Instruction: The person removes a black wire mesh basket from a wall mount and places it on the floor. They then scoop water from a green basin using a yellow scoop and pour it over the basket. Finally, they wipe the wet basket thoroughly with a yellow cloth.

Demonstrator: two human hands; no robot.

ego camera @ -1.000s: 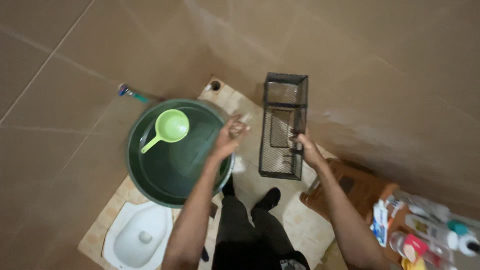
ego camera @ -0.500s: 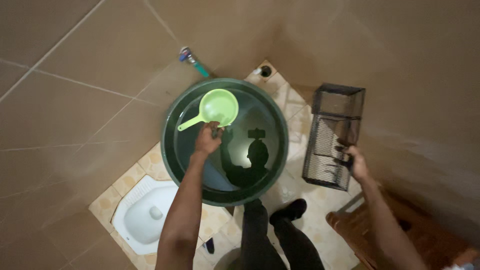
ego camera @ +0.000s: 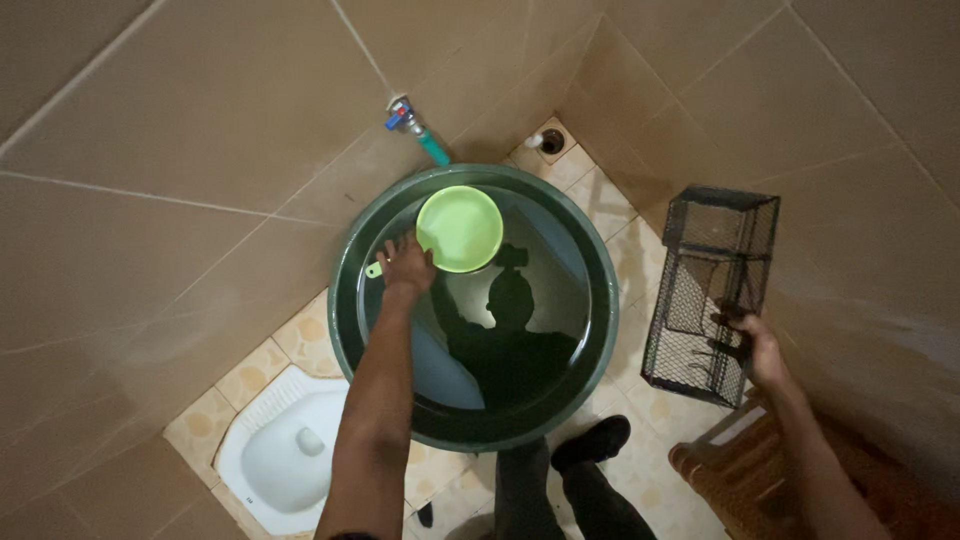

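My left hand (ego camera: 404, 266) is closed around the handle of a light green dipper (ego camera: 460, 228), whose bowl floats on the water inside a large dark green tub (ego camera: 600, 310). The water mirrors my head and camera. My right hand (ego camera: 755, 345) grips the near side of a black wire mesh basket (ego camera: 712, 290) and holds it above the tiled floor to the right of the tub, close to the wall.
A tap (ego camera: 412, 124) with a teal spout sticks out of the wall above the tub. A white squat toilet (ego camera: 285, 455) lies at the lower left, a floor drain (ego camera: 551, 141) in the corner, a brown stool (ego camera: 740, 480) at the lower right. My feet (ego camera: 590, 445) stand beside the tub.
My left hand went from the tub's right rim across the water and took hold of the dipper's handle. The view swung left; my right hand kept hold of the basket.
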